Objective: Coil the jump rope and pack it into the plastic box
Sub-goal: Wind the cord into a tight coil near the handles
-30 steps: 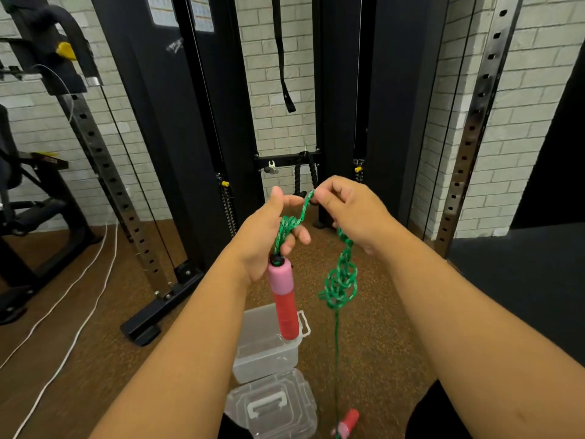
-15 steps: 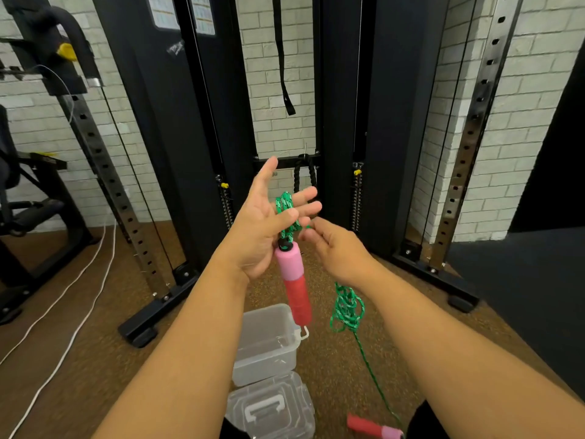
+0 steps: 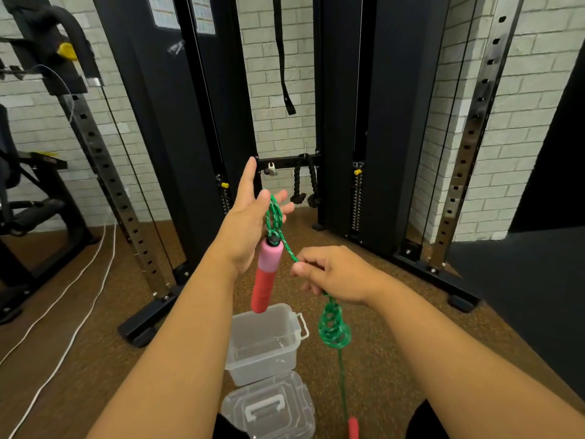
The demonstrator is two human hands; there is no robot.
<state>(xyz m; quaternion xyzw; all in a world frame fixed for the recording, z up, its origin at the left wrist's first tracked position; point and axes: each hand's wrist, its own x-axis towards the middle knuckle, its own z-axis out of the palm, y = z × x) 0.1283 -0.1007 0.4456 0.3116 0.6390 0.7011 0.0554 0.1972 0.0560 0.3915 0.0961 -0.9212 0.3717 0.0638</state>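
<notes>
A green jump rope [image 3: 334, 327] with pink-and-red foam handles hangs between my hands. My left hand [image 3: 250, 223] is raised, fingers spread, with rope loops wound over its palm and one handle [image 3: 266, 274] dangling below it. Lower right, my right hand [image 3: 335, 274] pinches the rope; a tangled bunch hangs under it. The rope runs down to the second handle [image 3: 353, 428] at the bottom edge. The clear plastic box [image 3: 262, 343] stands open on the floor beneath the hands, its lid [image 3: 269, 407] lying in front of it.
A black cable machine [image 3: 345, 115] with perforated steel uprights stands close ahead on the brown floor. A white cable [image 3: 63, 350] trails across the floor at left. Another black gym machine [image 3: 25, 185] is at far left, a dark mat [image 3: 522, 280] at right.
My right hand dropped from beside the left hand to lower right, pulling the rope taut between them. The left hand stayed raised and open-fingered. The hanging tangle and lower handle swung.
</notes>
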